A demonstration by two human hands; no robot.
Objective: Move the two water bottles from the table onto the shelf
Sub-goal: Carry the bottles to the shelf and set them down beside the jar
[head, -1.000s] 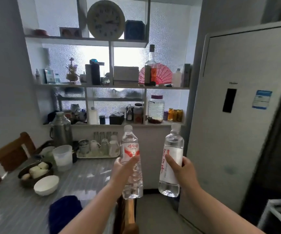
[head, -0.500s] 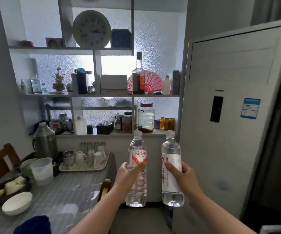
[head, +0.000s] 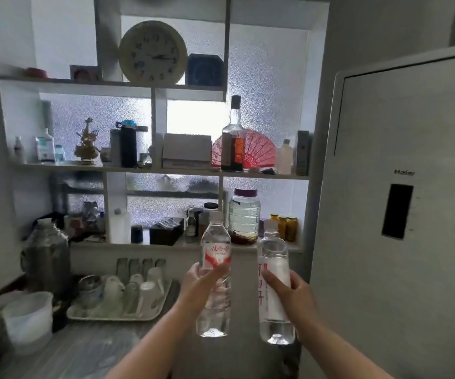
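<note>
I hold two clear water bottles upright in the air in front of the white shelf (head: 166, 170). My left hand (head: 196, 287) grips the bottle with the red-and-white label (head: 216, 253) around its middle. My right hand (head: 292, 292) grips the bottle with the white label and red characters (head: 273, 272) the same way. The two bottles are side by side, a small gap between them. Their caps reach the level of the lowest shelf board (head: 270, 246). Both are above the far end of the grey table (head: 89, 348).
The shelves are crowded: a large jar (head: 244, 218), small orange jars (head: 286, 227), a black box (head: 166, 233), a tall bottle (head: 233, 138), a red fan (head: 259, 151), a clock (head: 153, 52). A tray of cups (head: 122, 296), a metal kettle (head: 46, 255) and a plastic jug (head: 28, 321) stand on the table. A white standing appliance (head: 395, 214) fills the right.
I have moved closer to the shelf, which now looks larger. Both bottles stay in my hands and have drawn nearer to each other and to the lowest shelf board.
</note>
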